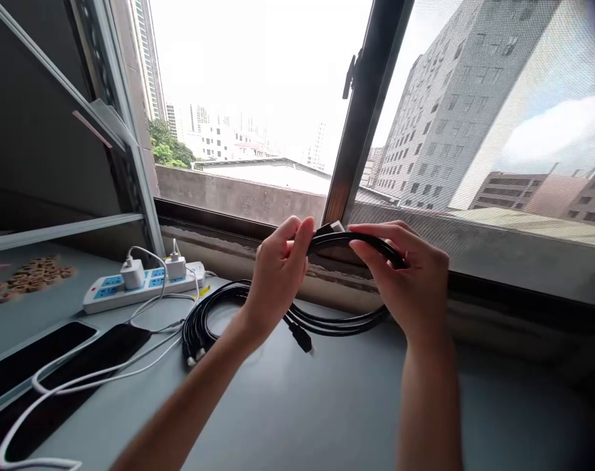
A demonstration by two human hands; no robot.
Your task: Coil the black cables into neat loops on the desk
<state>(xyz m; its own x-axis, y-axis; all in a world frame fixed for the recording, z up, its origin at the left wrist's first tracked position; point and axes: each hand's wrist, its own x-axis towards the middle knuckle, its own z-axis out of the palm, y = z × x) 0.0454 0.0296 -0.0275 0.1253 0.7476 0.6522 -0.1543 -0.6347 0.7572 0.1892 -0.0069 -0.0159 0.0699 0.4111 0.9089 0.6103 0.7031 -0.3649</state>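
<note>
One looped black cable point(346, 325) is held over the desk point(297, 418) — left fingers point(303, 239) and right fingers point(376, 229) both grasping it — its long axis running left to right. A plug point(301, 337) below points down-right. Two white chargers point(133, 274) sit in the power strip point(144, 297).

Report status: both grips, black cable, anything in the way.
Left grip and right grip on black cable, held up. Connector showing below left grip. Second black coil on desk, partly behind left forearm; possible snag.
</note>
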